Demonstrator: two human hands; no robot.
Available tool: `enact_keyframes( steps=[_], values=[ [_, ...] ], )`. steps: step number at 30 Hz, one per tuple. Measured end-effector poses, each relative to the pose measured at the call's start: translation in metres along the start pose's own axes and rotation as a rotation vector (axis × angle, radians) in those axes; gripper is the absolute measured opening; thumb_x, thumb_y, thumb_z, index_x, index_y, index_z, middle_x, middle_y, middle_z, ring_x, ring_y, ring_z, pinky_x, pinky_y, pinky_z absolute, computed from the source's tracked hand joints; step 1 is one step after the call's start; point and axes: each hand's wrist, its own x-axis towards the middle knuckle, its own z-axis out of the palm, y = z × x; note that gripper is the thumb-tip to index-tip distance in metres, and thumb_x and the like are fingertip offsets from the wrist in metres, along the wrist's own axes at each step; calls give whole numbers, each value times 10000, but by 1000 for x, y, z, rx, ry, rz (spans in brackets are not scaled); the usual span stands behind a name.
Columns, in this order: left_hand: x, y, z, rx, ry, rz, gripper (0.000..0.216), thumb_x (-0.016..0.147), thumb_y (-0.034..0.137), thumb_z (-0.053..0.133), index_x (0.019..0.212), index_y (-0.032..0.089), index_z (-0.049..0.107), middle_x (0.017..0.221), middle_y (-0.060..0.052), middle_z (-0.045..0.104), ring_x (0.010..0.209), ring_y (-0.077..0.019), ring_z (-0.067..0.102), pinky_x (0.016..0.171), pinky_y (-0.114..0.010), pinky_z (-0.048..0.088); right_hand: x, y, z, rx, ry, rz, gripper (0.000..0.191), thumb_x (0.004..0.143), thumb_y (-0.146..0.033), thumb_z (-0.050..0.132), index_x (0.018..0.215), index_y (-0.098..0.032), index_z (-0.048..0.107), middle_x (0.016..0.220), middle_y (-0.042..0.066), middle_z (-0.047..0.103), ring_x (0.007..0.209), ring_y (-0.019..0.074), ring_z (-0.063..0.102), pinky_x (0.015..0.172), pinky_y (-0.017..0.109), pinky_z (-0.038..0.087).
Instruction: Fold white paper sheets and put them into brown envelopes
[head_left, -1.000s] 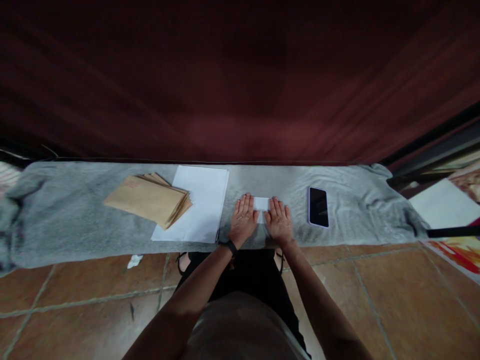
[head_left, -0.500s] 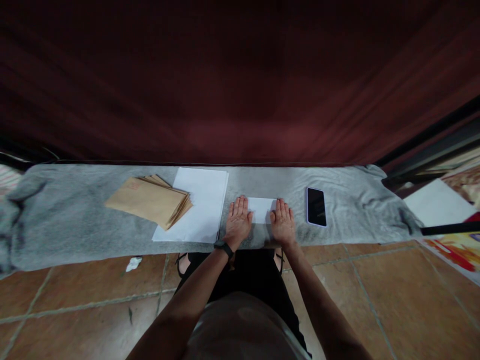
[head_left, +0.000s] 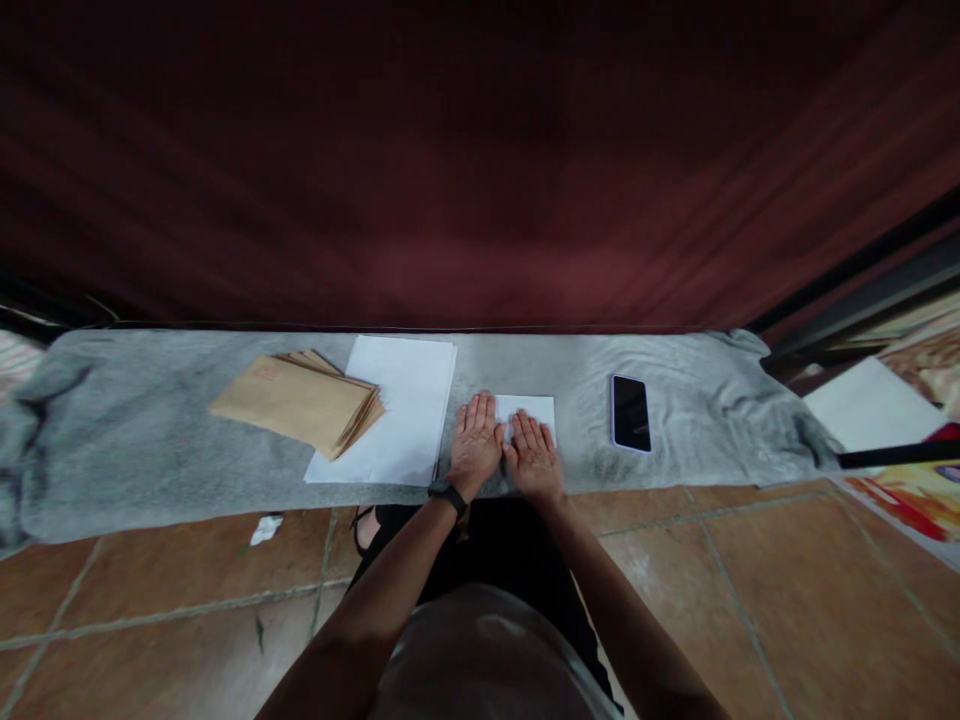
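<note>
My right hand (head_left: 534, 462) has slid in from the paper's right end to lie beside my left hand (head_left: 476, 445), both flat with fingers spread, gripping nothing, pressing the small folded white paper (head_left: 534, 410) onto the grey fleece cloth (head_left: 150, 450); its right part is now uncovered, so the crease looks pressed. Its long axis runs left to right, between the white sheets (head_left: 405, 400) and the black phone (head_left: 631, 412)

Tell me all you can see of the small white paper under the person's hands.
The small white paper is a plain rectangle, seemingly folded, lying flat on the grey cloth. Only its far right part shows. The left hand and right hand lie palm down on its near side, fingers spread and flat. It sits between the larger white sheets and the phone, touching neither.
</note>
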Motion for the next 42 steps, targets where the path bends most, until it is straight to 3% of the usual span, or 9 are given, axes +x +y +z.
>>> enact_keyframes(
  steps=[8,14,21,28,35,42],
  values=[
    [0,2,0,-9,14,-4,602,1034,355,292,1567,77,271,1624,-143,301,1533,-247,206,1249,-473,191,-14,22,-8,-43,12,16,600,1053,-391,345,1580,-116,265,1577,167,393,1465,269,361,1213,490,226],
    [-5,3,-6,-21,24,-13,587,1033,335,294,1565,86,274,1629,-134,295,1535,-254,196,1249,-493,197,-21,33,-15,-62,-11,54,592,1053,-392,328,1572,-109,291,1571,166,404,1464,282,359,1209,498,223],
    [-48,34,-11,-34,-18,267,570,1044,353,311,1552,96,309,1638,-98,290,1539,-222,174,1269,-432,181,-22,34,-16,-57,-47,40,565,1053,-321,302,1565,-82,301,1589,174,366,1486,304,311,1209,519,209],
    [-63,31,-6,-2,-42,212,630,1016,391,384,1551,68,305,1625,-144,295,1535,-241,186,1261,-441,212,-22,28,-21,-18,-44,71,560,1060,-320,281,1568,-83,288,1583,172,377,1492,293,306,1214,529,198],
    [-68,27,-4,44,-38,224,633,966,164,363,1572,39,229,1630,-167,268,1536,-247,168,1261,-441,212,-25,-8,-21,71,-118,-44,529,1066,-336,288,1559,-150,335,1580,99,405,1467,237,366,1227,463,223],
    [-75,18,-6,14,-22,164,591,1002,256,338,1551,41,289,1621,-163,296,1533,-244,188,1254,-456,219,-37,12,-27,7,-96,-5,576,1062,-387,323,1580,-138,278,1605,120,346,1469,267,363,1215,476,249]
  ],
)
